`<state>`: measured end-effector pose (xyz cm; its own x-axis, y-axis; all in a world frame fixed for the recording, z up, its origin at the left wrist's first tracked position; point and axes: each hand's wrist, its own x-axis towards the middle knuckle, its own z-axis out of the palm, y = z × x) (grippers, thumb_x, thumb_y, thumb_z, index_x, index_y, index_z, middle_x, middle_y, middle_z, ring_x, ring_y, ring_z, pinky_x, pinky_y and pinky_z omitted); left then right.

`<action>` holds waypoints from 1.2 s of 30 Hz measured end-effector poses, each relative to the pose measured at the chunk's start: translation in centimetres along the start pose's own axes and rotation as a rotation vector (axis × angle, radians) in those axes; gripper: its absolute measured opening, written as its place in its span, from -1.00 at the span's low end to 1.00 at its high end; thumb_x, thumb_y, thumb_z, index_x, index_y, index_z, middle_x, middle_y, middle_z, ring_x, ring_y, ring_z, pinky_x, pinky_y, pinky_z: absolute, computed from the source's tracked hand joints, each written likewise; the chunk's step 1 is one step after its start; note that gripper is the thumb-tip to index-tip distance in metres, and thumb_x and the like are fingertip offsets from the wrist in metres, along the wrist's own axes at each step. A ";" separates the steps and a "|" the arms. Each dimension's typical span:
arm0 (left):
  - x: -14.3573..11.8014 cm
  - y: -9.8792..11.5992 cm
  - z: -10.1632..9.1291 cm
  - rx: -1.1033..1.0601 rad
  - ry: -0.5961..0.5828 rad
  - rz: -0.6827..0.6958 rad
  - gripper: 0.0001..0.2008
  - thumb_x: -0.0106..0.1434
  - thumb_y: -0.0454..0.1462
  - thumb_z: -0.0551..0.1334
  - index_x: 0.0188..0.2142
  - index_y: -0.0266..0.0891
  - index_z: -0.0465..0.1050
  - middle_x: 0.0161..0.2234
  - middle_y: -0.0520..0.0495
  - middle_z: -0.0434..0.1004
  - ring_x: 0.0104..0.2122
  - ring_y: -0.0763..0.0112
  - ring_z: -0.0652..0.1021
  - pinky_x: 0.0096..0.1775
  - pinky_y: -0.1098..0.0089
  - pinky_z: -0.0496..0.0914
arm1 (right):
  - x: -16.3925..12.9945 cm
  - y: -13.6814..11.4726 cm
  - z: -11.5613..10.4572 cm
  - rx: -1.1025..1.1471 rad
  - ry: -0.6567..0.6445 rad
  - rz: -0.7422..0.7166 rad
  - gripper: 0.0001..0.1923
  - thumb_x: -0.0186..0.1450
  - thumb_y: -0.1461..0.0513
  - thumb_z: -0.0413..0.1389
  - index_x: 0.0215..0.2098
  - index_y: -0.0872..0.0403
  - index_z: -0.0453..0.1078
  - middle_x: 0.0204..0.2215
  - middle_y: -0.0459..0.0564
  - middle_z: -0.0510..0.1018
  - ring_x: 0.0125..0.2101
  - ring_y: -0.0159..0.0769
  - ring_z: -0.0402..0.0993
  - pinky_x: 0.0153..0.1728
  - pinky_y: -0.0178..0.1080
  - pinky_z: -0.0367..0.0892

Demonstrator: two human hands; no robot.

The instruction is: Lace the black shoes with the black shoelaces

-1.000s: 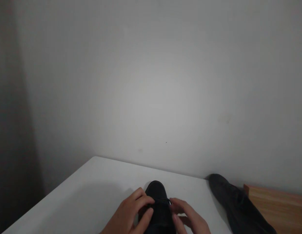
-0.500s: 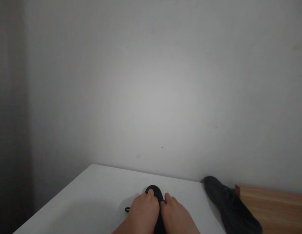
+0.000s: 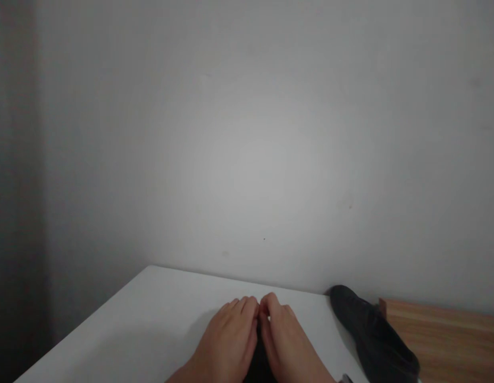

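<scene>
A black shoe (image 3: 259, 364) lies on the white table (image 3: 167, 298), pointing toward the wall; my hands hide most of it, including its toe. My left hand (image 3: 231, 332) covers its left side, fingers curled and closed. From the right, my right hand (image 3: 284, 332) leans in, its index finger bent and pinched toward the thumb. The fingertips of both hands meet above the front of the shoe. Whatever is pinched between them is too small or too hidden to make out.
A second dark shoe (image 3: 366, 330) lies at the table's right edge, near the wall. Beside it on the right is a wood-grain board (image 3: 442, 332). A plain grey wall (image 3: 247, 159) rises behind the table. A small dark item (image 3: 345, 379) shows by my right wrist.
Both hands have moved slightly forward and their fingertips have come together, covering the shoe's toe. The small dark loop left of my left hand is out of sight. The view has shifted slightly.
</scene>
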<state>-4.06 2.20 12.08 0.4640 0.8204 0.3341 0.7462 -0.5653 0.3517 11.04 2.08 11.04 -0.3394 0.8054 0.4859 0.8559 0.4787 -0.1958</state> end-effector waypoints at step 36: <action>-1.8 -6.1 2.3 -0.734 -0.107 -0.090 -0.59 0.32 0.01 0.08 -0.35 -0.27 0.49 -0.13 -0.20 0.51 -0.23 0.26 0.53 -0.22 0.38 0.41 | -3.5 4.8 0.7 0.654 -0.352 0.339 -0.38 0.28 -0.23 0.01 -0.03 0.09 0.37 -0.59 -0.23 0.21 -0.53 -0.34 0.15 -0.49 -0.28 0.04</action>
<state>-8.38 4.36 7.33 0.4882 0.8488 0.2030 0.2900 -0.3772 0.8796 16.03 1.81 7.86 -0.2992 0.9535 0.0362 0.5698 0.2090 -0.7948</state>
